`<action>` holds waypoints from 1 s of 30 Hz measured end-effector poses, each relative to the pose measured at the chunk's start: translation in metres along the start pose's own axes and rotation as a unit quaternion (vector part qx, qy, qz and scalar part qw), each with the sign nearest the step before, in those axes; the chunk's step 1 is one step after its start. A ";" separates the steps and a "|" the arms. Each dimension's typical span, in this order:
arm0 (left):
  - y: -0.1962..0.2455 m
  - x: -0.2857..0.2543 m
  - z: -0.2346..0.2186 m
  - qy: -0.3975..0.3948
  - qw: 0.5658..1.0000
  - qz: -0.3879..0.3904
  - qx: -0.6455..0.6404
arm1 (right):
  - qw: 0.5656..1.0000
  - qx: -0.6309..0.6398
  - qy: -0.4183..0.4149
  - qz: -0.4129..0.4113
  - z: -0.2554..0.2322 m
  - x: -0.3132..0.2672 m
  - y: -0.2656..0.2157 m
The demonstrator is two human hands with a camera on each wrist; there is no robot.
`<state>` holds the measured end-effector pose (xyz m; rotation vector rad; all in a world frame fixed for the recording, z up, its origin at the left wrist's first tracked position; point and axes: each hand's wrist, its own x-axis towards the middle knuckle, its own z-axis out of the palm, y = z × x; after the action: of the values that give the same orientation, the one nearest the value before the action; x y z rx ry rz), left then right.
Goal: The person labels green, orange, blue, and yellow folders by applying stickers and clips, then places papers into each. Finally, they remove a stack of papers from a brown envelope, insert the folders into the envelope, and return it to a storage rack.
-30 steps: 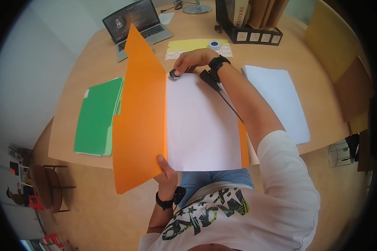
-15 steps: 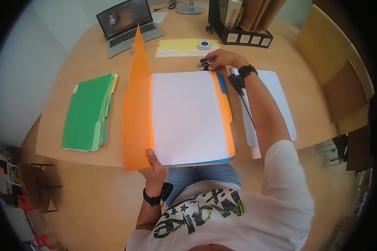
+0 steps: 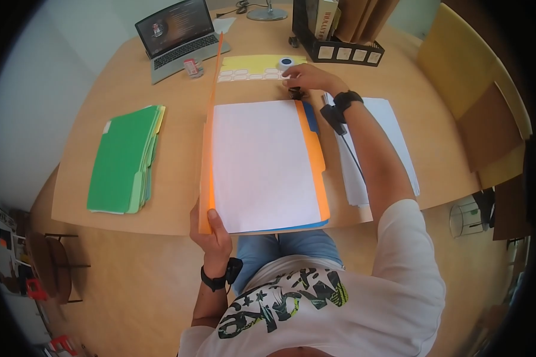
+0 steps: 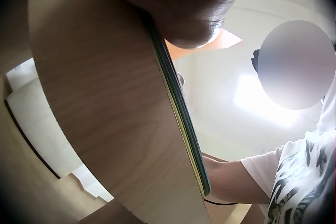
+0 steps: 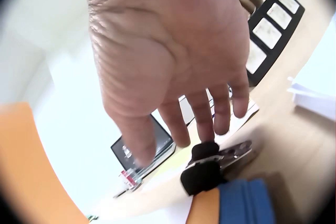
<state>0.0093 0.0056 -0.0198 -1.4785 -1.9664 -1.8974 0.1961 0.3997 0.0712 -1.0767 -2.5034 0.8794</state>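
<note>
An open orange folder [image 3: 317, 160] with white paper [image 3: 262, 160] inside lies near the table's front edge, over blue folders [image 3: 311, 116]. Its left cover stands nearly upright, edge-on in the head view. My left hand [image 3: 211, 238] grips the folder's lower left corner, thumb on top. In the left wrist view the folder stack [image 4: 181, 113] shows edge-on below that hand. Beyond the folder's top right corner sits a small black-and-silver tool [image 5: 202, 176] with round holes in its metal part. Over it hovers my right hand [image 3: 312, 79], fingers extended and holding nothing.
Green folders [image 3: 125, 160] are stacked at left, a white paper stack [image 3: 390, 137] at right. Farther back are a laptop [image 3: 175, 38], a small red-and-white box [image 3: 193, 67], yellow label sheets [image 3: 250, 62] under a round white item [image 3: 286, 62], and a black file organizer [image 3: 348, 53].
The right hand carried the small tool from the paper's top left corner to beyond its top right corner and let go. The folder came down onto the stack; its cover swung more upright.
</note>
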 end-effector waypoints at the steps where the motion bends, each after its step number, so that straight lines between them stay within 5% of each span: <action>1: 0.002 0.000 0.001 0.001 1.000 -0.005 -0.010 | 0.996 -0.081 0.034 -0.022 0.010 0.012 0.000; 4: 0.012 0.004 0.001 -0.011 0.999 -0.021 -0.029 | 0.944 -0.310 0.080 -0.085 0.043 0.032 -0.011; 7: 0.016 0.004 -0.002 -0.034 0.999 -0.027 -0.028 | 0.901 -0.425 0.041 -0.081 0.059 0.046 -0.031; 17: 0.011 0.006 -0.003 -0.028 1.000 0.007 -0.010 | 0.878 -0.472 0.040 -0.075 0.075 0.076 -0.024; 21: 0.003 0.003 -0.004 -0.042 0.999 -0.003 -0.016 | 0.907 -0.404 0.062 -0.100 0.070 0.062 -0.034; 23: 0.014 0.014 -0.007 -0.062 0.996 0.053 0.033 | 0.912 -0.396 0.052 -0.095 0.068 0.060 -0.040; 26: 0.014 0.017 -0.008 -0.074 0.987 0.115 0.086 | 0.932 -0.362 -0.038 -0.001 0.053 0.046 -0.068; 28: 0.017 0.020 -0.010 -0.098 0.980 0.138 0.106 | 0.993 0.009 0.044 0.112 0.037 0.011 -0.094; 30: 0.021 0.022 -0.012 -0.111 0.974 0.151 0.126 | 0.999 0.038 0.011 0.010 0.023 0.046 -0.023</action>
<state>0.0034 0.0047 0.0119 -1.8471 -1.8448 -1.3606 0.1413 0.4110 0.0678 -1.0834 -2.4240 0.9563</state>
